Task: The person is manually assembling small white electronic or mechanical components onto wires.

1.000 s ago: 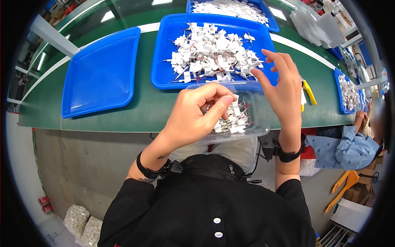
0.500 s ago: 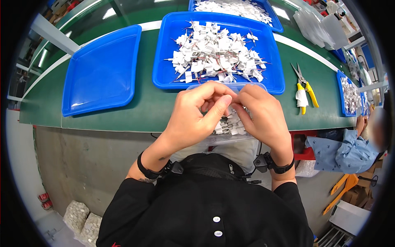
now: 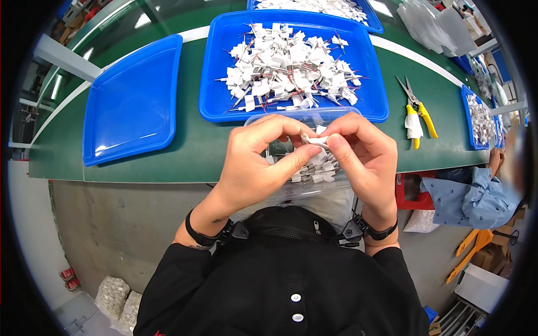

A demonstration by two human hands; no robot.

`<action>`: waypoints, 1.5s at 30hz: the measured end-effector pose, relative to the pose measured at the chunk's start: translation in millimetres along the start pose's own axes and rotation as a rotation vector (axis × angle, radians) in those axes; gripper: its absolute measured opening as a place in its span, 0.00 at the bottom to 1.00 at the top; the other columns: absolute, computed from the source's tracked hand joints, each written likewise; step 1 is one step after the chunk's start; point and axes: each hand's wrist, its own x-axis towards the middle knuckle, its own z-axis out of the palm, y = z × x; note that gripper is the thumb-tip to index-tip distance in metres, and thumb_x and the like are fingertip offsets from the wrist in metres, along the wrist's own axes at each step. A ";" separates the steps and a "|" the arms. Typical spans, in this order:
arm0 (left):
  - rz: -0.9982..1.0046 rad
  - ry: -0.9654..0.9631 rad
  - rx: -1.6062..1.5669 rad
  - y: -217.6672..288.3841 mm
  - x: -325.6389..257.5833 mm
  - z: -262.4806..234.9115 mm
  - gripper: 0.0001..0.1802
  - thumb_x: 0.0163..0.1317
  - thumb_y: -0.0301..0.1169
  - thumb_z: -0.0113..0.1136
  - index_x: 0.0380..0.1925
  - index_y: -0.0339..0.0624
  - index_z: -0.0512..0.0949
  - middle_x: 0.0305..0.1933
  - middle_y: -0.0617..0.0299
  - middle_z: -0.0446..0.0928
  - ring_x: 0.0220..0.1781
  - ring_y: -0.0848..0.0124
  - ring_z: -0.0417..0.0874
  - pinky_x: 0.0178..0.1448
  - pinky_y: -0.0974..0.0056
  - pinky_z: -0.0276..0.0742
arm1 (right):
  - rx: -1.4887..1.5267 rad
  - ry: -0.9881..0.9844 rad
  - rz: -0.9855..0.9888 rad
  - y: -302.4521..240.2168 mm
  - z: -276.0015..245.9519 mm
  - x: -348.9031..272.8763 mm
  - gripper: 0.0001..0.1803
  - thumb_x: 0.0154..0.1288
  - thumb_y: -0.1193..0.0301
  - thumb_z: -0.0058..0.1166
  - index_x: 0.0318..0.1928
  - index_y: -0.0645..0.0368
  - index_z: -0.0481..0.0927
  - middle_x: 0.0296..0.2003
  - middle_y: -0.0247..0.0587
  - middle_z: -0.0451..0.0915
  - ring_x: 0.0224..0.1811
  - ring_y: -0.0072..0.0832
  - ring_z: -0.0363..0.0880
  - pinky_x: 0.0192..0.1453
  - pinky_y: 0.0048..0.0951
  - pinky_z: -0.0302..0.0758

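Observation:
My left hand (image 3: 250, 159) and my right hand (image 3: 368, 159) meet over a clear plastic box (image 3: 291, 193) at the bench's near edge. Thumbs and forefingers of both pinch a small white part (image 3: 318, 141), which lies crosswise between them; its ends are partly covered by the fingertips. Inside the box lies a heap of similar white-tabbed parts (image 3: 322, 168) with metallic-looking pieces. Just beyond stands a blue tray (image 3: 206, 84), holding a pile of white-tabbed parts with thin red wires (image 3: 291, 67).
An empty blue tray (image 3: 131, 101) lies at left on the green bench (image 3: 213, 151). To the right are yellow-handled pliers (image 3: 415, 109), one handle wrapped in white. Another filled tray (image 3: 378, 23) is at the back. A person in a blue patterned garment (image 3: 465, 193) works at far right.
My hands have drawn slightly apart and turned, so the white part between the fingertips now shows. More of the clear box's contents is visible. The view has shifted a little.

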 end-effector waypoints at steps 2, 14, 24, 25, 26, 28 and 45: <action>-0.009 0.021 -0.037 -2.6 -2.3 0.1 0.09 0.54 0.20 0.70 0.36 0.34 0.82 0.36 0.56 0.85 0.33 0.74 0.80 0.39 0.69 0.73 | -0.024 -0.033 -0.022 -0.9 -3.1 0.8 0.03 0.65 0.78 0.58 0.37 0.65 0.83 0.34 0.36 0.82 0.31 0.14 0.75 0.33 0.18 0.69; 0.221 -0.097 0.140 -4.5 6.1 -4.6 0.16 0.50 0.19 0.71 0.42 0.32 0.85 0.31 0.57 0.84 0.30 0.72 0.79 0.38 0.67 0.74 | 0.116 -0.141 0.266 -7.0 -15.7 6.1 0.06 0.61 0.73 0.64 0.32 0.65 0.85 0.24 0.28 0.81 0.24 0.08 0.70 0.26 0.15 0.63; 0.075 -0.108 0.063 -4.0 -1.0 -3.3 0.12 0.48 0.15 0.72 0.35 0.30 0.82 0.34 0.54 0.84 0.33 0.72 0.82 0.37 0.70 0.77 | 0.172 -0.144 0.353 -13.7 -17.0 3.8 0.06 0.61 0.74 0.64 0.32 0.66 0.85 0.25 0.30 0.82 0.26 0.09 0.75 0.29 0.13 0.69; 0.067 -0.107 0.074 -4.0 -1.2 -3.2 0.11 0.49 0.14 0.71 0.32 0.30 0.81 0.34 0.54 0.83 0.33 0.72 0.82 0.38 0.70 0.77 | 0.172 -0.143 0.353 -13.8 -17.2 3.3 0.06 0.61 0.74 0.64 0.32 0.66 0.85 0.25 0.30 0.82 0.26 0.09 0.75 0.29 0.13 0.69; 0.067 -0.109 0.074 -5.1 -1.2 -1.0 0.11 0.49 0.14 0.71 0.32 0.30 0.81 0.34 0.54 0.83 0.33 0.72 0.82 0.38 0.70 0.77 | 0.121 -0.140 0.353 -14.1 -17.4 2.5 0.06 0.60 0.74 0.64 0.31 0.66 0.85 0.25 0.30 0.82 0.26 0.09 0.75 0.29 0.13 0.69; 0.063 0.029 0.024 -8.9 -1.8 4.4 0.08 0.49 0.21 0.74 0.27 0.37 0.82 0.27 0.63 0.83 0.27 0.76 0.80 0.32 0.71 0.75 | 0.071 -0.141 0.355 -12.0 -16.2 1.8 0.06 0.59 0.75 0.64 0.31 0.66 0.84 0.25 0.30 0.81 0.25 0.09 0.74 0.29 0.14 0.70; 0.032 0.010 0.117 -1.6 3.4 1.4 0.04 0.48 0.23 0.70 0.26 0.36 0.85 0.23 0.61 0.82 0.23 0.77 0.74 0.27 0.71 0.68 | -0.194 0.100 -0.036 -4.4 7.6 -3.3 0.04 0.52 0.81 0.64 0.29 0.67 0.82 0.25 0.35 0.81 0.24 0.16 0.77 0.29 0.19 0.74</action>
